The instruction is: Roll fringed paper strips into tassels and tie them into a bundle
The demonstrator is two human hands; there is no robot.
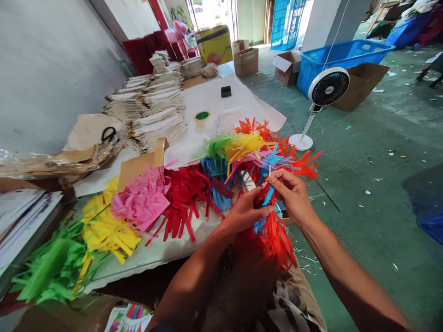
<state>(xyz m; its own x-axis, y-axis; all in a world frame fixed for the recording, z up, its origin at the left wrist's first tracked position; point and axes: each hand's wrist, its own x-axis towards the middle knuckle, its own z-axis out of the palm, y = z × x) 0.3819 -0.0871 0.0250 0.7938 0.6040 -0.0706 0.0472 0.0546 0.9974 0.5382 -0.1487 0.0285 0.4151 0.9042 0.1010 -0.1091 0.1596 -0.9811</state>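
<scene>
My left hand [248, 210] is closed on the twisted part of a fringed tissue-paper tassel, its thumb pointing right. Close beside it, my right hand [291, 192] pinches a light-blue paper strip [268, 197]. Orange-red fringe [278, 240] hangs below both hands toward my lap. Just beyond them lie fringed bunches in yellow [247, 146], light green [221, 146] and orange [255, 128]. To the left along the table edge are red [183, 196], pink [141, 198], yellow [107, 226] and green [55, 263] fringed tissue bunches. What sits inside my left palm is hidden.
A tape roll [202, 116] and a black phone-like object [226, 91] lie on the white-covered table [204, 99]. Stacks of off-white paper bundles [161, 103] stand behind, black-handled scissors [109, 134] at left. To the right are a fan [328, 87] and a blue crate [346, 50].
</scene>
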